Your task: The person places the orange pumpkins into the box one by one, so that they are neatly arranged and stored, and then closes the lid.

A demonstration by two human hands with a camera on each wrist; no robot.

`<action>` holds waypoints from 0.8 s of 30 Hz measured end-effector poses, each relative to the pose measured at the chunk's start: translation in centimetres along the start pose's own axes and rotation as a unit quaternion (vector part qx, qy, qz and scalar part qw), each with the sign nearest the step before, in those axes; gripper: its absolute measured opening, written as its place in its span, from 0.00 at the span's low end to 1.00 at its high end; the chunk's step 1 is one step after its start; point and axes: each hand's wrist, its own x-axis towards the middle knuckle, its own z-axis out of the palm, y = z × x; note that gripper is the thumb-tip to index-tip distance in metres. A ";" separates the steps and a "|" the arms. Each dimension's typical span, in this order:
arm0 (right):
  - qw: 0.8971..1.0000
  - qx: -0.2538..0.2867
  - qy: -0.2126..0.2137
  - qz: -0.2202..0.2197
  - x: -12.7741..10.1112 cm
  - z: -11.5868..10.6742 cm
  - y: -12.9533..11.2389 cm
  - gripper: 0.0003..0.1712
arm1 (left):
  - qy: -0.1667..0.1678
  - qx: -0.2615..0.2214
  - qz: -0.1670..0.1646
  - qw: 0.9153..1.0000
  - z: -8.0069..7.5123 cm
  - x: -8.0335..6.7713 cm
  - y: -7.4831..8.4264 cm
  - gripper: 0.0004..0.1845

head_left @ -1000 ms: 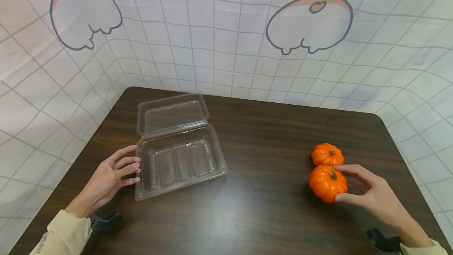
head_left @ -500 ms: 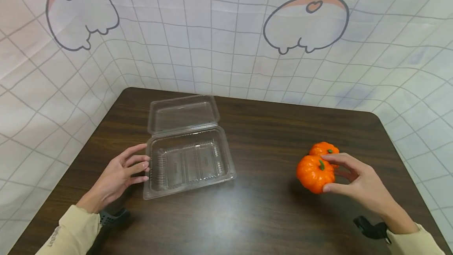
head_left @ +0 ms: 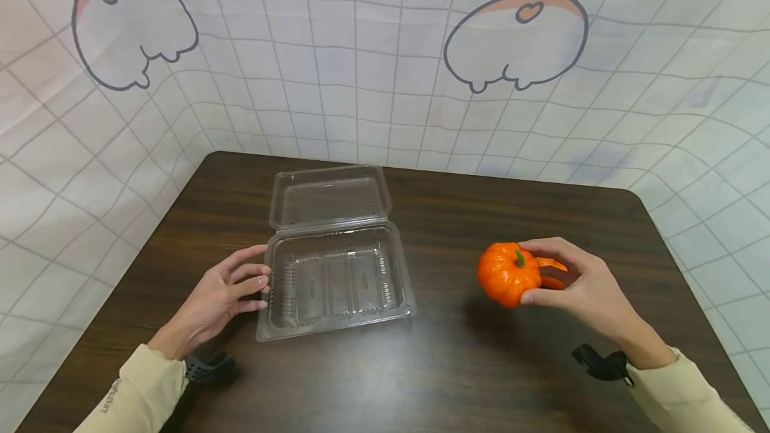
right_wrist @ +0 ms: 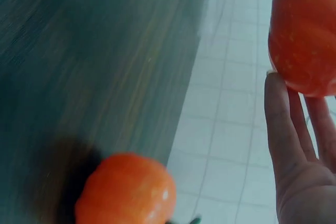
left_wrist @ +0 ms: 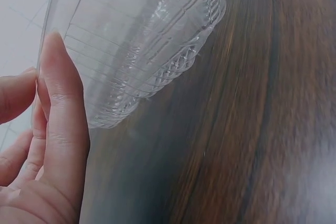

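A clear plastic clamshell container [head_left: 337, 279] lies open on the dark wooden table [head_left: 457, 366], its lid folded back toward the wall. My left hand [head_left: 257, 278] rests on the table with straight fingers touching the container's left rim; the left wrist view shows those fingers [left_wrist: 58, 108] against the ribbed container wall [left_wrist: 142, 51]. My right hand [head_left: 525, 272] grips an orange toy pumpkin [head_left: 499, 276] with a green stem, held just above the table right of the container. A second pumpkin [head_left: 550, 264] sits behind the hand, mostly hidden. In the right wrist view the held pumpkin [right_wrist: 304, 30] is at the fingertips [right_wrist: 281, 129] and the other pumpkin [right_wrist: 126, 190] sits below on the table.
A white grid-patterned cloth [head_left: 385, 72] with cartoon prints hangs behind and around the table. The table's rounded far right corner [head_left: 637, 199] lies beyond the pumpkins. Bare tabletop lies between container and pumpkins and along the front edge.
My right hand has lifted the nearer pumpkin off the table and carried it left toward the container. The second pumpkin stayed put. My left hand kept touching the container.
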 end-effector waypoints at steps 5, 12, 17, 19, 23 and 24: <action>0.999 0.025 0.011 0.019 1.2 0.9 -0.8 0.37 | -0.002 0.013 -0.008 1.000 0.8 0.8 -0.1 0.35; 0.999 0.033 0.028 0.004 2.6 2.4 -1.4 0.37 | -0.006 0.030 -0.017 0.999 2.1 1.9 0.1 0.37; 0.998 0.049 0.029 -0.013 3.5 3.4 -1.9 0.37 | -0.016 0.031 -0.018 0.999 2.9 2.6 0.2 0.38; 0.998 0.056 0.026 -0.018 3.8 3.9 -2.1 0.36 | -0.021 0.032 -0.017 0.999 3.3 2.9 0.3 0.37; 0.997 0.066 0.013 -0.021 4.3 4.7 -2.3 0.36 | -0.028 0.030 -0.017 0.999 4.0 3.5 0.1 0.37; 0.997 0.069 0.010 -0.020 4.4 4.9 -2.4 0.36 | -0.029 0.029 -0.017 0.999 4.1 3.6 0.0 0.37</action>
